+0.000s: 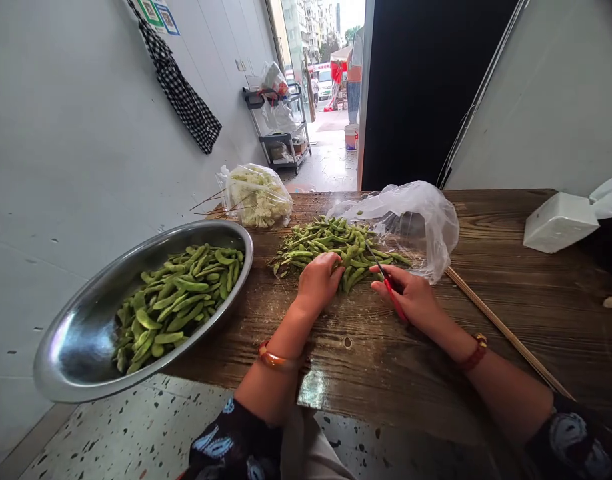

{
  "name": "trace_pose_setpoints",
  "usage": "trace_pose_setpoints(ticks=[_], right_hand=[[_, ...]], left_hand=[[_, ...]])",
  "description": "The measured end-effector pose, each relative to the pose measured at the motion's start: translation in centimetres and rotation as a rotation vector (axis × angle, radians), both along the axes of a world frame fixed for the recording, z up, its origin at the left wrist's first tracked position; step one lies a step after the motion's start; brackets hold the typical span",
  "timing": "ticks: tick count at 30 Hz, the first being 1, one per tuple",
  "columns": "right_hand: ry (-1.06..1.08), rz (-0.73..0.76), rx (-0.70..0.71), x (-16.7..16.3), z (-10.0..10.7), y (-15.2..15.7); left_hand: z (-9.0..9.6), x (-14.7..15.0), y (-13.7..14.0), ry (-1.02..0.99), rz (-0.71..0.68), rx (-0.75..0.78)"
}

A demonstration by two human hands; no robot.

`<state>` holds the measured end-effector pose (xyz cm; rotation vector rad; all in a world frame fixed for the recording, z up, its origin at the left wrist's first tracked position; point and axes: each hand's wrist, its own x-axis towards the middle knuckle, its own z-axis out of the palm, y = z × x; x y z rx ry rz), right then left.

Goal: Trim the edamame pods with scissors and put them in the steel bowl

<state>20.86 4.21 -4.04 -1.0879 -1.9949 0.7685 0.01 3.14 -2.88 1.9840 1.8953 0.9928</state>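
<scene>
A heap of green edamame pods [331, 237] lies on the wooden table in front of me. At its near edge, my left hand [319, 281] has its fingers pinched on an edamame pod [347, 259], partly hidden among the others. My right hand [411, 297] grips red-handled scissors [393, 293], their blades pointing forward to the right side of the heap. More pods [181, 300] fill part of a large steel bowl [76, 347] on the left.
Behind the heap is a crumpled clear plastic bag [426, 220]. Bagged cauliflower [259, 200] stands at the back left, beside thin sticks. A bundle of long skewers [506, 330] lies right of my right hand. A white tissue box [561, 222] sits far right on the table [491, 267].
</scene>
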Motion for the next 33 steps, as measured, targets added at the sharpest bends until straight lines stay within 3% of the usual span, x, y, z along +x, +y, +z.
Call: trace_pose_setpoints(ticks=[2, 5, 9, 14, 33], right_hand=[[-0.001, -0.010, -0.002, 0.0, 0.0, 0.0], [-0.016, -0.001, -0.015, -0.1, 0.1, 0.0], [-0.035, 0.051, -0.050, -0.2, 0.1, -0.1], [-0.067, 0.128, -0.046, -0.2, 0.2, -0.2], [-0.087, 0.100, 0.021, 0.0, -0.1, 0.0]], left_hand=[[0.2, 0.0, 0.1, -0.357, -0.016, 0.006], [0.6, 0.1, -0.1, -0.901, -0.103, -0.167], [1.2, 0.7, -0.5, -1.230, -0.249, -0.308], [1.5, 1.2, -0.9, -1.289, -0.331, -0.374], [1.2, 2.1, -1.2, -1.059, -0.251, -0.417]])
